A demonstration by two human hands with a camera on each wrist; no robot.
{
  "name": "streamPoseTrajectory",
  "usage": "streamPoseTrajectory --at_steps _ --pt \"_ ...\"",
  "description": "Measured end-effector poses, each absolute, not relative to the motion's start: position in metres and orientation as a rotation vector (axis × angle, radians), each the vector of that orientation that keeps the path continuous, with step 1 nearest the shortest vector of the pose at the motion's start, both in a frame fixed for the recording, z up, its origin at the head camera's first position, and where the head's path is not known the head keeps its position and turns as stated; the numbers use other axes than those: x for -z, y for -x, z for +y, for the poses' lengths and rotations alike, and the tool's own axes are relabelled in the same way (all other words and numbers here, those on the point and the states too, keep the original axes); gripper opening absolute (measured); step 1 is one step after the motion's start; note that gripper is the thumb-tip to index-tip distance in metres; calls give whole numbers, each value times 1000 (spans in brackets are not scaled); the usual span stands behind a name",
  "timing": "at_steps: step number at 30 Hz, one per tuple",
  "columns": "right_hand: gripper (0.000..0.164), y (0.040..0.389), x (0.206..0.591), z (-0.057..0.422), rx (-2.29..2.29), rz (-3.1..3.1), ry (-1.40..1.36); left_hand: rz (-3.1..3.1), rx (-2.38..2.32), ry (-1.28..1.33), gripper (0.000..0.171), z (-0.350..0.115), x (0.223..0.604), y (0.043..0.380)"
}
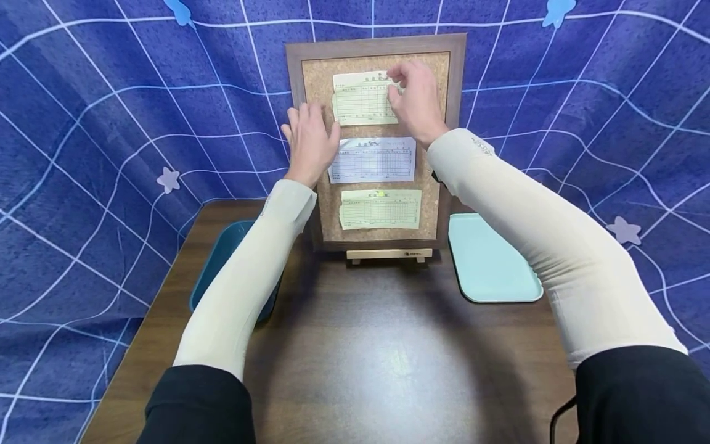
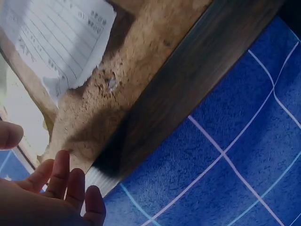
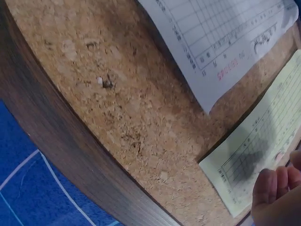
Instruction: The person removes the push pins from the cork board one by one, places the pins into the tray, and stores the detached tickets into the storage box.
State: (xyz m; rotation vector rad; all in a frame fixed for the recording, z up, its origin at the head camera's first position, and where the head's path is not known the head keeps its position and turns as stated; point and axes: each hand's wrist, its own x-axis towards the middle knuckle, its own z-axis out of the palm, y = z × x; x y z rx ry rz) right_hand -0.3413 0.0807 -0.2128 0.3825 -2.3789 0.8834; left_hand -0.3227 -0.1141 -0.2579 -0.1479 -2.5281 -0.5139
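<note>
The pale green slip (image 1: 360, 103) is lying against the cork at the 12 o'clock position, its long edges running from 9 to 3 o'clock; it is displaying a printed ruled grid and an uneven edge at 9 o'clock, while its 3 o'clock end is being partly hidden. The corkboard (image 1: 379, 46) is standing upright, its brown frame surrounding a speckled tan face that is showing small pits.

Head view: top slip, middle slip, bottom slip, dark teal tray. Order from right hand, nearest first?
From the right hand:
1. Top slip: highest on the corkboard, its right end at the fingertips in this view.
2. Middle slip: next one down.
3. Bottom slip: lowest of the three.
4. Dark teal tray: lower left, partly hidden.
</note>
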Motion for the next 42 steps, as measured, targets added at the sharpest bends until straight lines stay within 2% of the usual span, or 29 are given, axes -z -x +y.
streamPoseTrajectory --at_steps 17,30,42 --pt "27 357 210 72 -862 -2445 -334 -2582 667 97 36 -102 239 341" --pt "21 366 202 66 -797 -2471 -273 -2524 663 151 20 -95 231 346" --pt "18 371 199 67 -798 -2482 -257 -2529 661 160 20 -94 229 345"
